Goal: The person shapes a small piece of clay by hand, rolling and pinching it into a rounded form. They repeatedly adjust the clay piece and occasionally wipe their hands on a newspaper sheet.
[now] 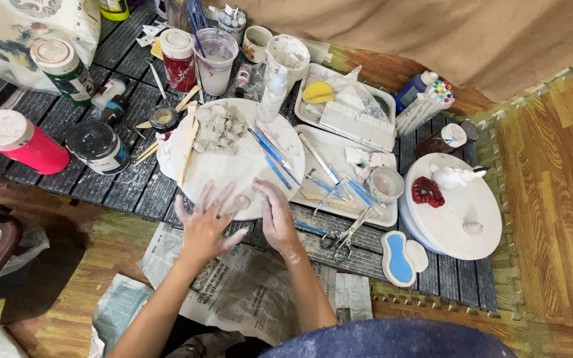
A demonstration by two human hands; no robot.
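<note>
Both hands are reaching forward over the near edge of a round white board (233, 169), lying on a dark slatted counter (121, 179). The left hand (205, 225) is spreading flat, palm down, fingers fanned wide and empty, fingertips touching the board's near rim. The right hand (276, 215) is lying palm down just beside it, fingers extended and close together, gripping nothing, clay dust whitening the knuckles and wrist. A small flattened bit of clay (242, 201) is sitting on the board between the two hands; whether either hand is touching it cannot be told. Both forearms are angling in from the bottom of the view, converging toward the board.

A lump of grey clay (220, 127) is sitting at the far part of the board, well apart from the hands. Blue-handled tools (270, 154) are lying across the board's right side. Scissors (345, 237) are lying on the counter just right of the right hand. Newspaper (247, 285) is spreading under the forearms. A pink jar (24, 140) and a black jar (97, 147) are standing to the left of the board.
</note>
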